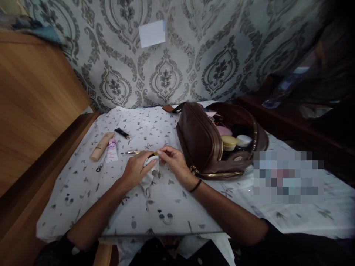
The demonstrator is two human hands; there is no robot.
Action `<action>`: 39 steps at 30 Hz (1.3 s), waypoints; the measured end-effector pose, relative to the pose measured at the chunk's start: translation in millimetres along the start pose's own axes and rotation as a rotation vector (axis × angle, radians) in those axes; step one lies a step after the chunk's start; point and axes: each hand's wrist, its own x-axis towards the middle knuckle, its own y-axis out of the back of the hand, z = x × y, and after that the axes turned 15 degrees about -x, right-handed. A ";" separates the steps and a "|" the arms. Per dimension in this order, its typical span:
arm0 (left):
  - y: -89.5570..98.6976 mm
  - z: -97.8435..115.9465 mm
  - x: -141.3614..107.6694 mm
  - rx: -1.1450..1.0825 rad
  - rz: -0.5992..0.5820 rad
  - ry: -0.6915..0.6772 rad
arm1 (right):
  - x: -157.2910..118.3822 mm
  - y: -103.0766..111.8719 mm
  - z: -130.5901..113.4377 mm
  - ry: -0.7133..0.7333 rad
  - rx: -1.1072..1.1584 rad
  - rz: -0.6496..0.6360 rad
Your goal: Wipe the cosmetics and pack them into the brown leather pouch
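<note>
Over the middle of the table my left hand is closed around a crumpled white cloth and a small dark cosmetic item with a gold-coloured end. My right hand pinches at that gold end with thumb and fingertips. Most of the item is hidden by fingers and cloth, so its exact kind does not show. Just beyond my left hand lies a slim silver and gold cosmetic tube. To the left are a beige tube, a small pink and white tube and a black tube.
A brown leather bag stands unzipped to the right, with several cosmetic containers inside, among them a yellow-lidded jar. The patterned white tablecloth covers the table. A wooden panel borders the left; a plastic bottle is at far right.
</note>
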 end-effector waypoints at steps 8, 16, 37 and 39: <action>5.8 -0.8 5.3 -0.207 0.069 0.179 | -3.2 5.2 -2.6 0.004 0.089 -0.130; 6.7 -4.6 6.6 -0.641 0.085 0.473 | -0.8 5.9 1.2 -0.037 0.294 -0.175; 9.8 1.4 0.0 -0.423 -0.218 0.403 | -9.5 2.8 -10.8 -0.066 0.287 -0.352; 8.3 2.6 -0.1 -0.451 -0.182 0.397 | -10.7 2.4 -11.5 -0.061 0.298 -0.379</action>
